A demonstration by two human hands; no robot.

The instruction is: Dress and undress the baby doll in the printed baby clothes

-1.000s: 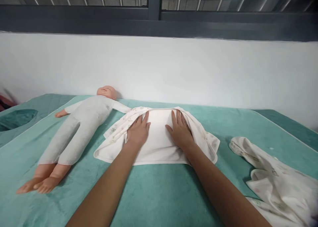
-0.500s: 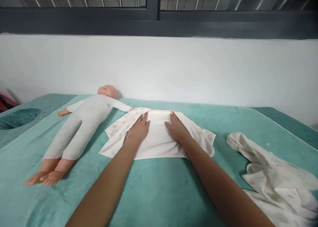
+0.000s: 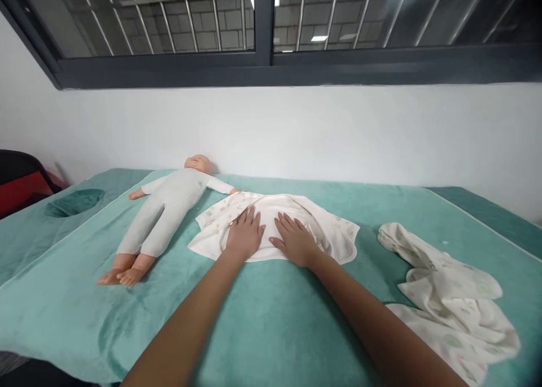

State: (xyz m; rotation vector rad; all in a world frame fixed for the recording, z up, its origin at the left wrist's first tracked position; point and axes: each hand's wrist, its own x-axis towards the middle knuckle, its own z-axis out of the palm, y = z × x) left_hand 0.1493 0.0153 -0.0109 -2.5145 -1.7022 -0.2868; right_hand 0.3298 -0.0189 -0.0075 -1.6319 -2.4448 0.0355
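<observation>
A small white baby garment (image 3: 271,203) with a faint print lies spread on the green bed cover (image 3: 262,319). My left hand (image 3: 245,234) rests flat on its left half, fingers spread. On the right half my right hand (image 3: 295,240) also lies palm down with fingers apart. Neither hand grips the cloth. A baby doll (image 3: 178,192) in a white bodysuit lies on its back to the left, and its outstretched hand reaches the garment's upper left edge.
Crumpled white printed cloth (image 3: 449,296) lies to the right of my right forearm. Behind the bed stands a white wall (image 3: 296,133) below a dark window frame (image 3: 169,73). A red and black object (image 3: 21,183) is at the far left.
Both hands have slid from the garment's upper edge down toward its middle, and the cloth between them looks more rumpled. The camera view has tilted up, showing more window.
</observation>
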